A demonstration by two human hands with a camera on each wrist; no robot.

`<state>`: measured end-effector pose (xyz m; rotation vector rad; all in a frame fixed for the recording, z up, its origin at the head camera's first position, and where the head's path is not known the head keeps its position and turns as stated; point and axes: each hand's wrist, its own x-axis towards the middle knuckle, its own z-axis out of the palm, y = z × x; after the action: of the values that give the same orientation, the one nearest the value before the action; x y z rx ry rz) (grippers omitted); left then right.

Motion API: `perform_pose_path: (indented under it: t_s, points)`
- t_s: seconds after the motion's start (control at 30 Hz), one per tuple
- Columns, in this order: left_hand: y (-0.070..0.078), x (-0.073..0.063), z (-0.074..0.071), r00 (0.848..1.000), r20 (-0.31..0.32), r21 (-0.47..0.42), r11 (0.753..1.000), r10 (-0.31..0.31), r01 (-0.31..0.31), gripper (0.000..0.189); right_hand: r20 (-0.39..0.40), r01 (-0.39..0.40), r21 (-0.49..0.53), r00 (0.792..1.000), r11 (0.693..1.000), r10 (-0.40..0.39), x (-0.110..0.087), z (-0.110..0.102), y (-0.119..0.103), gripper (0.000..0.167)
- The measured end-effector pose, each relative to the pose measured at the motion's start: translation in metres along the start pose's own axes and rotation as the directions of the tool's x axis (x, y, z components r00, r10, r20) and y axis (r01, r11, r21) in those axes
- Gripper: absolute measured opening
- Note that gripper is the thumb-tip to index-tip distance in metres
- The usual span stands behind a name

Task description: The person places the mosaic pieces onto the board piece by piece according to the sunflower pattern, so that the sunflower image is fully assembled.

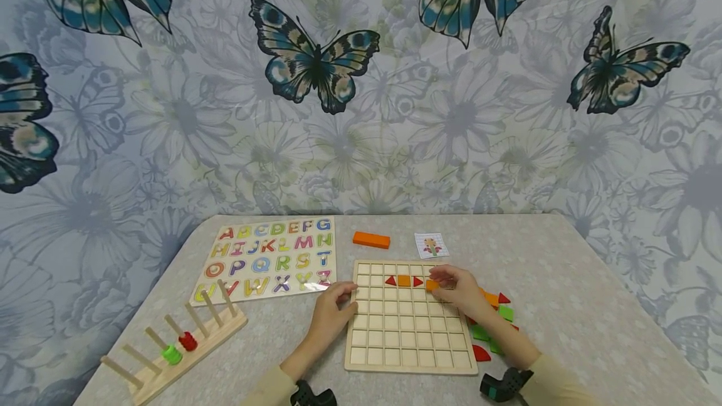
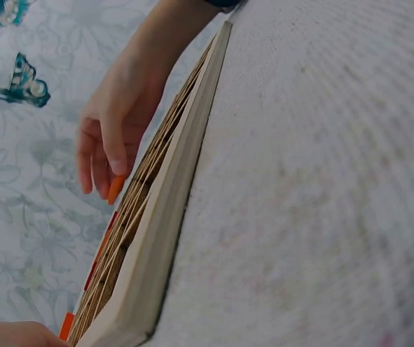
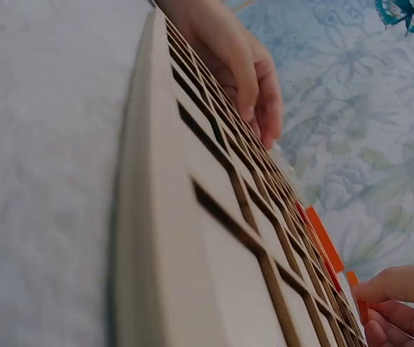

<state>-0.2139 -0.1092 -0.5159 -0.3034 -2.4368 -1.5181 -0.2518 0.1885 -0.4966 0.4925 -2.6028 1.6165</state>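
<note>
R hand (image 1: 459,287) is over the far R part of the wooden grid board (image 1: 406,338), thumb & fingertips pinching an orange square block (image 1: 432,285). Block's in the 2nd row from the far edge, held tilted acc. to the wrist views; can't tell if it's touching the board. L hand (image 1: 329,309) is at the board's L edge, thumb & fingers relaxed, slightly bent, tips touching the rim, no block in them.

Same row, just L of the held block: red triangle (image 1: 417,281), then an orange square (image 1: 403,281), then another red triangle (image 1: 390,281), all side by side in their cells.

R of board, partly under the R forearm: loose pcs, incl. green block (image 1: 506,312) & red quarter-circle (image 1: 481,353) nr the near end.

Beyond board's far edge: pic card (image 1: 432,245) w/ a coloured design on a grid, R side; orange bar (image 1: 371,240) to its L.

Far L: alphabet puzzle (image 1: 292,254), A–Z. Near L: wooden peg stand (image 1: 217,335) w/ green rings (image 1: 172,354) & red rings (image 1: 188,341) on neighbouring pegs.

All on a pale patterned tablecloth (image 1: 564,281); butterfly-print backdrop (image 1: 361,161) behind.
</note>
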Motion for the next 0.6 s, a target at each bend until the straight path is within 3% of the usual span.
perform_pose_path:
  t_s: [0.4,0.6]
  points:
    - [-0.001,0.000,0.000,1.000,0.008,-0.023,1.000,0.001,-0.001,0.030,0.091,0.038,0.003,0.995,0.999,-0.038,0.001,0.021,-0.007,0.035]
    - [-0.001,0.000,0.000,1.000,0.011,-0.013,1.000,0.010,-0.010,0.029,0.094,0.038,0.018,0.995,0.999,-0.040,-0.005,0.020,-0.026,0.036]
